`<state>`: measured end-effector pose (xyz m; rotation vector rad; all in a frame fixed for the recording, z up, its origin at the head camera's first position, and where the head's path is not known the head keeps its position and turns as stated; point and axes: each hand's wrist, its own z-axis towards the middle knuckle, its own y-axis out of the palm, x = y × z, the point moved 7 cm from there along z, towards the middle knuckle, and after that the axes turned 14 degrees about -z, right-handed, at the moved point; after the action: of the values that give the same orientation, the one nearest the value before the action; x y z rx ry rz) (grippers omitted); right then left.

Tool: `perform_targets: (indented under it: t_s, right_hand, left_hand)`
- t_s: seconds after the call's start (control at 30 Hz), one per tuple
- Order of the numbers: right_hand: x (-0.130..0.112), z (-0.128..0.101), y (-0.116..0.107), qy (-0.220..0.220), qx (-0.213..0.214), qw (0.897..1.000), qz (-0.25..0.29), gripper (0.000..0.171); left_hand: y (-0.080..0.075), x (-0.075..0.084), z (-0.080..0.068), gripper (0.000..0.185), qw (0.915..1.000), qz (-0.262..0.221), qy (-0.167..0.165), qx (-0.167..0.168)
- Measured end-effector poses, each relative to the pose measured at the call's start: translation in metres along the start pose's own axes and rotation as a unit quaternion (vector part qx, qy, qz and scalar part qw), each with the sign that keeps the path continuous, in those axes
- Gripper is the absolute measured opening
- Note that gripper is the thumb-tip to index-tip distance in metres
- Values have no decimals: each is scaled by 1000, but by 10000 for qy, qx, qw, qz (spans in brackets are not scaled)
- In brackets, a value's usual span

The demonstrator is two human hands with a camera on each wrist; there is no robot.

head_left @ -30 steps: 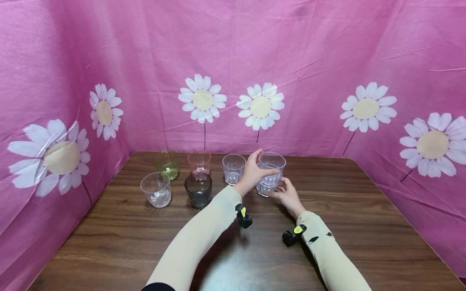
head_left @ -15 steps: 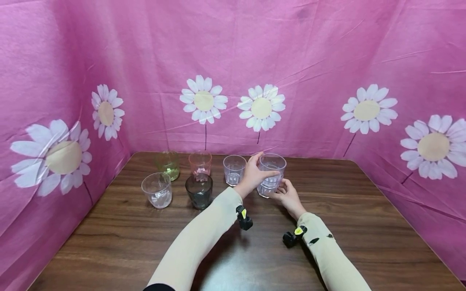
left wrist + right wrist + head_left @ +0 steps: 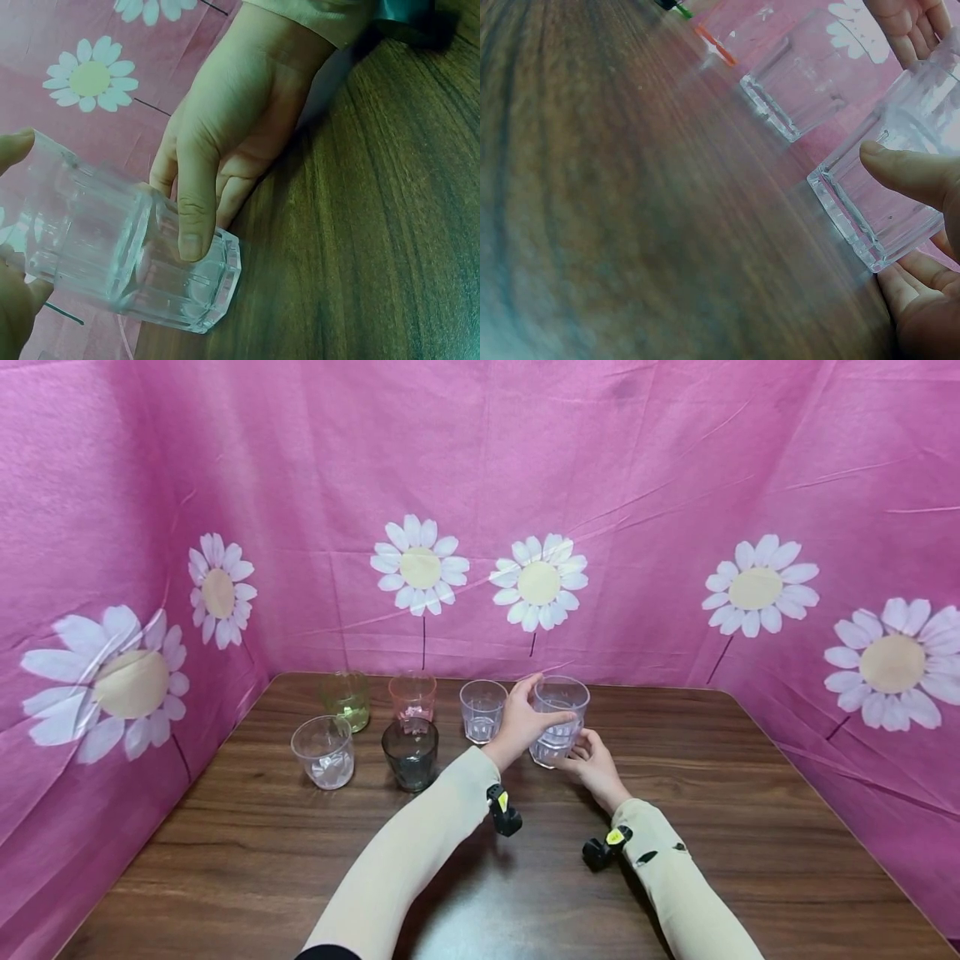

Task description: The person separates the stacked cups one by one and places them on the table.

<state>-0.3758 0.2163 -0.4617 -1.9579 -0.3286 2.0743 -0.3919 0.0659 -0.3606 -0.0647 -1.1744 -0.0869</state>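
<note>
Two clear faceted tumblers stand upright at the middle right of the table, one nested in the other. My left hand [image 3: 521,722] grips the upper tumbler [image 3: 561,693] near its rim, with the thumb across the front. Lower down, my right hand [image 3: 595,768] holds the lower tumbler [image 3: 169,300] near its base, thumb on the near side and fingers behind. In the left wrist view the inner tumbler's base ends partway down the outer one. The right wrist view has the lower tumbler's base [image 3: 847,225] at the wooden surface; contact is hard to judge there.
Left of the hands stands another clear tumbler [image 3: 482,714]. Further left are a pink cup [image 3: 412,693], a dark grey cup [image 3: 409,756], a green cup [image 3: 347,702] and a clear round cup [image 3: 322,752]. A pink flowered cloth [image 3: 637,610] surrounds the wooden table [image 3: 712,760].
</note>
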Motion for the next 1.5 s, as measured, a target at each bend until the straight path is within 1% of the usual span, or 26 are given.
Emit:
perform_targets:
  t_s: [0.3, 0.5, 0.57, 0.83, 1.03, 1.17, 1.33, 1.5]
  right_hand:
    - [2, 1, 0, 61, -39, 10000, -22, 58]
    - [1, 1, 0, 63, -58, 9999, -58, 59]
    - [1, 1, 1, 72, -66, 9999, -77, 59]
    - [2, 2, 1, 14, -41, 10000, 35, 58]
    - [4, 2, 1, 13, 9, 10000, 38, 59]
    - [5, 1, 1, 31, -32, 10000, -48, 60]
    - [4, 2, 1, 51, -38, 10000, -18, 62]
    - [2, 3, 0, 24, -47, 10000, -31, 62]
  left_hand:
    - [-2, 6, 4, 85, 9993, -353, -44, 123]
    - [-3, 10, 4, 87, 9994, -294, -70, 153]
    - [-3, 12, 3, 87, 9995, -271, -55, 160]
    - [-10, 24, 4, 83, 9982, -502, 186, 285]
    - [-18, 29, 1, 83, 9975, -604, 183, 332]
    - [-25, 31, -4, 82, 9971, -689, 193, 274]
    - [-34, 33, -10, 82, 9968, -752, 244, 84]
    - [-40, 33, -19, 83, 9941, -1058, 186, -114]
